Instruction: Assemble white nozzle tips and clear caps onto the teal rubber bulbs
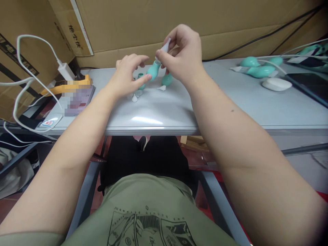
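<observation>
A teal bulb (153,70) with a pale tapered nozzle (166,46) on its upper end is held tilted above the grey table. My right hand (183,51) pinches the nozzle end between thumb and fingers. With its thumb at the bulb's lower left side, my left hand (130,73) has its fingers spread. Behind its thumb stands an open teal piece (140,82). Another teal bulb (167,80) lies under my right hand, near a small white piece (162,88). A small white funnel-like piece (134,98) sits close to my left hand.
Several teal bulbs (261,71), a white oval object (276,84) and a dark flat device (310,85) lie on the right. At left are a charger (66,71) with white cables, a yellow object (77,85) and a boxed item (87,97). Cardboard (143,27) stands behind the table (230,116).
</observation>
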Demonstrator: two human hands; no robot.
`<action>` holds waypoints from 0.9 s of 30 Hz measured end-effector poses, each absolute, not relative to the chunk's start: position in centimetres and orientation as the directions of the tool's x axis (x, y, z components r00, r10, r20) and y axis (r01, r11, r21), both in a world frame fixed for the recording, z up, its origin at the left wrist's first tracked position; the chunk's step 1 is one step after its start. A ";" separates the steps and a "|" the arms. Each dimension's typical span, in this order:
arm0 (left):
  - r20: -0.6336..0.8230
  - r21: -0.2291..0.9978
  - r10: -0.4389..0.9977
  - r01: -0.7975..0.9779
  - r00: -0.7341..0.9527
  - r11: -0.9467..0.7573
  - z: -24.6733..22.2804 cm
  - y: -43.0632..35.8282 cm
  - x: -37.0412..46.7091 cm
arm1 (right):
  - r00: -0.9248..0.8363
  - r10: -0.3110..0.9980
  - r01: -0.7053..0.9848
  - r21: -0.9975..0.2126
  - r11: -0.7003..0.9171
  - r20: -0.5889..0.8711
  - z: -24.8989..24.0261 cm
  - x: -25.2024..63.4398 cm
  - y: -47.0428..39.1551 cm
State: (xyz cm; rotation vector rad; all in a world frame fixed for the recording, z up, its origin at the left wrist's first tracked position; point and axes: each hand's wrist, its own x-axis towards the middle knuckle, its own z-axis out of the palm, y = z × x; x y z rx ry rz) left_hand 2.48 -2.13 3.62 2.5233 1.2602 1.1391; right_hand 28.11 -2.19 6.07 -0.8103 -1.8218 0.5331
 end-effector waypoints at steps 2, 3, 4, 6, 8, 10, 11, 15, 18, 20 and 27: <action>0.575 0.394 0.724 0.646 0.382 -0.654 3.8 -2.3 2.9 | -0.293 0.750 0.196 -0.730 0.654 0.593 6.2 27.7 -2.7; 0.567 0.393 0.728 0.650 0.385 -0.650 3.9 -2.3 3.1 | -0.305 0.754 0.155 -0.751 0.642 0.582 6.1 27.4 -2.9; 0.554 0.388 0.735 0.659 0.393 -0.645 3.9 -2.3 3.3 | -0.305 0.755 0.124 -0.762 0.636 0.581 6.0 27.1 -2.8; 0.511 0.366 0.747 0.678 0.426 -0.637 4.0 -2.5 3.6 | -0.304 0.743 0.095 -0.757 0.646 0.596 5.6 26.7 -2.2; 0.471 0.347 0.751 0.686 0.462 -0.639 4.3 -2.9 3.8 | -0.304 0.729 0.076 -0.747 0.660 0.613 5.0 26.6 -1.2; 0.439 0.340 0.754 0.686 0.489 -0.643 4.8 -3.5 3.8 | -0.311 0.735 0.016 -0.770 0.637 0.602 4.5 26.6 -0.1; 0.437 0.342 0.754 0.685 0.491 -0.644 5.0 -3.8 3.8 | -0.311 0.748 -0.029 -0.793 0.608 0.586 4.3 26.6 0.3; 0.454 0.359 0.747 0.667 0.486 -0.653 5.5 -4.3 3.8 | -0.290 0.828 -0.212 -0.876 0.434 0.481 3.9 26.4 0.6; 0.478 0.380 0.745 0.656 0.465 -0.653 5.4 -4.2 3.9 | -0.294 0.847 -0.281 -0.887 0.367 0.443 3.9 26.0 0.0; 0.493 0.395 0.748 0.651 0.444 -0.648 5.2 -4.3 3.8 | -0.306 0.850 -0.322 -0.887 0.332 0.429 4.2 26.1 -0.2; 0.505 0.437 0.757 0.634 0.413 -0.638 5.4 -4.8 2.9 | -0.137 0.815 -0.457 -0.766 0.452 0.562 5.0 28.2 2.2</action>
